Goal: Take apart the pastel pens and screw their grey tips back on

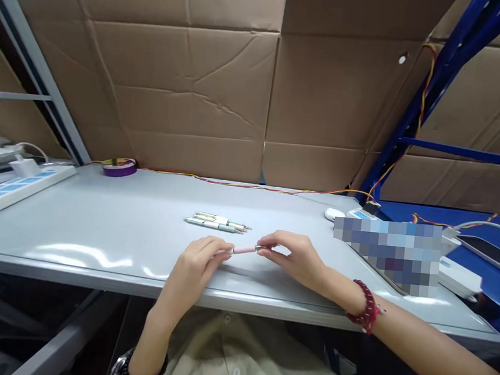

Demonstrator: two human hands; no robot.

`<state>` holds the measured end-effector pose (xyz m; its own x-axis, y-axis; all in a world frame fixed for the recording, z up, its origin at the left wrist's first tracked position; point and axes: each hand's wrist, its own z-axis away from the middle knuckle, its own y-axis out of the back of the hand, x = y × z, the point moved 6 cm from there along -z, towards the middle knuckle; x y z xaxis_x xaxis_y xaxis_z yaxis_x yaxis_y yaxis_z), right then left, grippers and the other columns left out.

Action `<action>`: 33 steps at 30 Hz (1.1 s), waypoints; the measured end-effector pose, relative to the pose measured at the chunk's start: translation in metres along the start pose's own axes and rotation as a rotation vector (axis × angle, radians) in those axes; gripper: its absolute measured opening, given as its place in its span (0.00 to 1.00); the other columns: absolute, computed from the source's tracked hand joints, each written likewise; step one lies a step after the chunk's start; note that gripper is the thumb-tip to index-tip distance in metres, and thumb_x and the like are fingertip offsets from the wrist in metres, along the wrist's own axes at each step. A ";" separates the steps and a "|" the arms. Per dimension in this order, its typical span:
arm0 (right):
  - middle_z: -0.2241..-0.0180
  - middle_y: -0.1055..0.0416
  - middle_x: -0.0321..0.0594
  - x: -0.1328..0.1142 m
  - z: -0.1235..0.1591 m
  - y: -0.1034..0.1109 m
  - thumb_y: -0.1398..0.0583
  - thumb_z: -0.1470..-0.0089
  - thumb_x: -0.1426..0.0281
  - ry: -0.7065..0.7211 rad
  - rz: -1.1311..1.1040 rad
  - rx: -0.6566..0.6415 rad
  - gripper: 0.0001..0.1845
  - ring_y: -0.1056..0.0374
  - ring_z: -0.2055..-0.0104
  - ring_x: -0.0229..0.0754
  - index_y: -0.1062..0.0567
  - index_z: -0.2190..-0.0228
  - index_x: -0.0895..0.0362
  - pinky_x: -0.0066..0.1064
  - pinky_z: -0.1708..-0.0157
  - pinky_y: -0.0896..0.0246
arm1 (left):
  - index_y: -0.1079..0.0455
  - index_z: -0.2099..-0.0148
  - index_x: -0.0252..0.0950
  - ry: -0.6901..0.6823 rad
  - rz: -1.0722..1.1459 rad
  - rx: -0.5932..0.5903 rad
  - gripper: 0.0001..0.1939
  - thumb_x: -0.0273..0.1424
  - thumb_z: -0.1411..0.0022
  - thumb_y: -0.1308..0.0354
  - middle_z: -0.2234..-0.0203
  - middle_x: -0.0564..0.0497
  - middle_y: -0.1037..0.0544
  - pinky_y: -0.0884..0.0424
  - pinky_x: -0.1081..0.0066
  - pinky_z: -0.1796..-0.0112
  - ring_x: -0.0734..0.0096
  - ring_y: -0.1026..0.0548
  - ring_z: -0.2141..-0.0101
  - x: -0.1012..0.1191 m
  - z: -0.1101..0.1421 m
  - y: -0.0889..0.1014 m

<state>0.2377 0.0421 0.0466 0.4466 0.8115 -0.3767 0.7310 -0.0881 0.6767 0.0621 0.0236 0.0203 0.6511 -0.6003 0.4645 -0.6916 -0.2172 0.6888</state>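
Note:
A slim pink pen [244, 249] is held level between my two hands, just above the front part of the grey table. My left hand [197, 263] pinches its white end, and the fingers cover part of it. At the other end, the thumb and fingertips of my right hand [298, 259] close on the metallic tip; the small detail there is hard to make out. Just beyond my hands lie several pens [216, 222] side by side on the table, pale green and cream, with their metallic tips pointing right.
A purple tape roll [120, 168] sits at the back left, and a white power strip [24, 188] lies at the left edge. To the right are a blurred flat device [388, 255], a white mouse-like object [334, 215] and a white adapter [460, 278]. Red-yellow wires [233, 183] run along the back.

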 end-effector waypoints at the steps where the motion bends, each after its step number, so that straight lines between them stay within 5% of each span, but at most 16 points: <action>1: 0.73 0.26 0.39 0.001 0.000 0.000 0.45 0.42 0.64 0.000 0.024 -0.009 0.11 0.31 0.72 0.36 0.26 0.70 0.57 0.26 0.71 0.36 | 0.33 0.57 0.40 0.001 0.007 -0.011 0.09 0.32 0.34 0.54 0.62 0.50 0.26 0.33 0.67 0.60 0.65 0.29 0.60 0.000 0.000 -0.001; 4: 0.76 0.28 0.39 0.002 0.000 -0.002 0.47 0.40 0.63 0.005 0.093 -0.064 0.16 0.33 0.75 0.36 0.27 0.72 0.58 0.26 0.72 0.39 | 0.33 0.57 0.40 0.009 0.031 -0.044 0.10 0.33 0.33 0.55 0.62 0.49 0.26 0.33 0.67 0.61 0.65 0.29 0.61 0.000 0.000 -0.002; 9: 0.68 0.27 0.42 0.001 0.000 -0.004 0.44 0.43 0.63 0.031 0.131 -0.115 0.11 0.32 0.67 0.39 0.28 0.63 0.58 0.29 0.65 0.38 | 0.34 0.57 0.41 0.032 0.036 -0.066 0.10 0.32 0.33 0.55 0.62 0.52 0.26 0.34 0.69 0.61 0.68 0.30 0.61 -0.002 0.000 -0.002; 14: 0.79 0.30 0.38 0.005 0.002 -0.010 0.47 0.40 0.64 0.006 0.262 -0.251 0.15 0.35 0.75 0.38 0.26 0.71 0.58 0.28 0.71 0.43 | 0.32 0.58 0.41 0.017 0.009 -0.078 0.09 0.32 0.34 0.54 0.62 0.52 0.26 0.34 0.69 0.60 0.67 0.29 0.61 0.000 0.000 -0.003; 17: 0.73 0.28 0.40 0.005 0.002 -0.006 0.45 0.42 0.63 0.011 0.239 -0.226 0.12 0.34 0.71 0.38 0.27 0.62 0.58 0.27 0.69 0.43 | 0.32 0.58 0.40 0.033 0.014 -0.072 0.10 0.32 0.34 0.54 0.63 0.51 0.26 0.34 0.69 0.61 0.67 0.29 0.61 -0.001 0.000 -0.003; 22: 0.77 0.31 0.40 0.006 0.004 -0.008 0.49 0.39 0.63 0.008 0.288 -0.291 0.17 0.36 0.73 0.38 0.26 0.71 0.58 0.26 0.72 0.45 | 0.33 0.58 0.40 0.026 0.028 -0.083 0.09 0.32 0.33 0.55 0.63 0.52 0.26 0.34 0.68 0.61 0.67 0.30 0.61 -0.001 0.000 -0.004; 26: 0.71 0.28 0.39 0.006 0.004 -0.007 0.46 0.41 0.63 0.010 0.258 -0.255 0.12 0.34 0.70 0.37 0.28 0.61 0.57 0.26 0.70 0.43 | 0.33 0.58 0.40 0.032 0.013 -0.079 0.09 0.32 0.33 0.55 0.62 0.52 0.26 0.35 0.68 0.61 0.67 0.30 0.61 -0.003 0.000 -0.004; 33: 0.75 0.31 0.40 0.001 0.003 -0.008 0.50 0.38 0.65 0.105 0.268 -0.247 0.14 0.37 0.72 0.37 0.28 0.70 0.58 0.26 0.72 0.46 | 0.33 0.58 0.42 0.026 0.026 -0.079 0.08 0.32 0.34 0.53 0.63 0.54 0.26 0.35 0.69 0.61 0.68 0.30 0.61 -0.003 0.002 -0.005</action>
<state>0.2343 0.0418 0.0390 0.5404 0.8346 -0.1073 0.4435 -0.1741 0.8792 0.0627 0.0253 0.0148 0.6416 -0.5849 0.4962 -0.6823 -0.1396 0.7176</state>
